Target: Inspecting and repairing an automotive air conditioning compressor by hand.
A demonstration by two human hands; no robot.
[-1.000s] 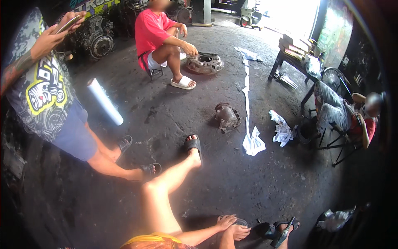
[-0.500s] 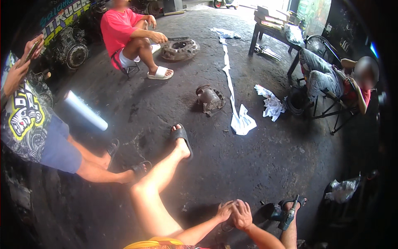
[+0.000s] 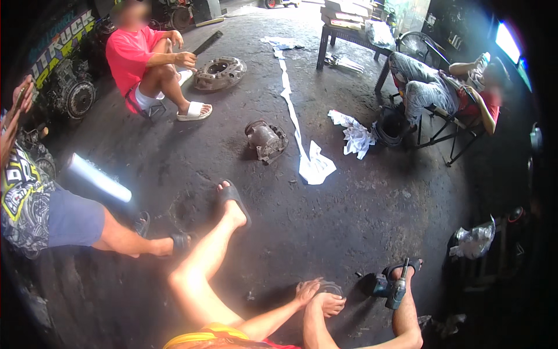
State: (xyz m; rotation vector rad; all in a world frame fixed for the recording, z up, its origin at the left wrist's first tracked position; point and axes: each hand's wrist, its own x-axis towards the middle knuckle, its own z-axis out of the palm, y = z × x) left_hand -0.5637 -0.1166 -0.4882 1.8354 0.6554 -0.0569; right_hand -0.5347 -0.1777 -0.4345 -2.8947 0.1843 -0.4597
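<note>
Low at the bottom centre, my left hand and my right hand are close together around a dark round part that blends into the floor. The fingers of my left hand lie along its near left side. My right hand is bent over its near edge, with its fingers closed. The part's exact kind is hard to make out, and my hands hide much of it. Just right of them, a dark teal cordless power driver stands by my right foot, its long bit pointing up.
A greasy cylindrical metal housing sits mid-floor beside a long white cloth strip. A seated co-worker in red holds a dark flat bar over a round hub. Another person stands at left near a white roll; one reclines at right.
My hands have shifted apart slightly, uncovering more of the dark round part. The seated co-worker has raised the flat bar off the hub. The whole view has swung a little to the right.
</note>
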